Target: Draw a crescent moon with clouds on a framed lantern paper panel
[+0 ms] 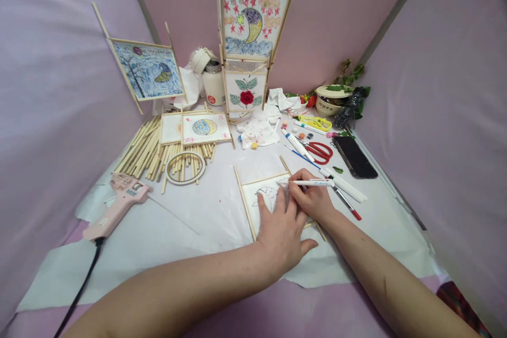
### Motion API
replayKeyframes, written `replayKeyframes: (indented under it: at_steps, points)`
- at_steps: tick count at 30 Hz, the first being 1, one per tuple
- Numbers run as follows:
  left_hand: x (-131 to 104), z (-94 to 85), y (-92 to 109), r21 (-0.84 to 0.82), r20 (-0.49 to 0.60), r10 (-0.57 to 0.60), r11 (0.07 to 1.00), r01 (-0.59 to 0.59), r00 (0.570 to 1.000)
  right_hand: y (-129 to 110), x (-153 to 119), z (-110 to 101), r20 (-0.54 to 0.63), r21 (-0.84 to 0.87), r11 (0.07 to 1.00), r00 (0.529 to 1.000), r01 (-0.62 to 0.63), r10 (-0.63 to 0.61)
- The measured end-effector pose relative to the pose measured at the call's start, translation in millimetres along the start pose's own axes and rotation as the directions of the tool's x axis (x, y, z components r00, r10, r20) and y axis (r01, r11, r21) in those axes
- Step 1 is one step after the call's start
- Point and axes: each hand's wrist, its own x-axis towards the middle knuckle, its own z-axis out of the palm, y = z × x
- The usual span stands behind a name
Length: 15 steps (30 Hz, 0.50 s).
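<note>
A small stick-framed sheet (250, 194) lies on the covered table, with a thin dark line drawing on its white surface. My left hand (280, 233) rests flat across the sheet, fingers spread, covering its lower part. In my right hand (311, 198) is a white pen (312, 182), pinched between the fingers. The pen points left, its tip near the sheet's upper right, close to my left fingertips. Part of the drawing is hidden under my hands.
A pink glue gun (119, 208) with a black cord lies left. Wooden sticks (138, 148), a tape ring (185, 183) and framed pictures (206, 127) are behind. Red scissors (320, 153), markers (348, 186) and a phone (355, 157) lie right. A tall framed lantern (246, 84) stands at the back.
</note>
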Motion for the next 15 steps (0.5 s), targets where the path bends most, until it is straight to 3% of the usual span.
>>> replayKeyframes:
  at_steps: [9, 15]
  points:
    - [0.9, -1.8, -0.5, -0.012, 0.015, 0.001, 1.0, -0.001, 1.0, 1.9, -1.0, 1.2, -0.052, -0.029, 1.0, 0.999, 0.007, -0.009]
    - [-0.2, -0.5, -0.5, -0.016, -0.009, 0.004, 1.0, -0.004, 1.0, 3.0, -2.5, -1.5, -0.26, -0.057, 0.994, 0.96, 0.092, -0.104]
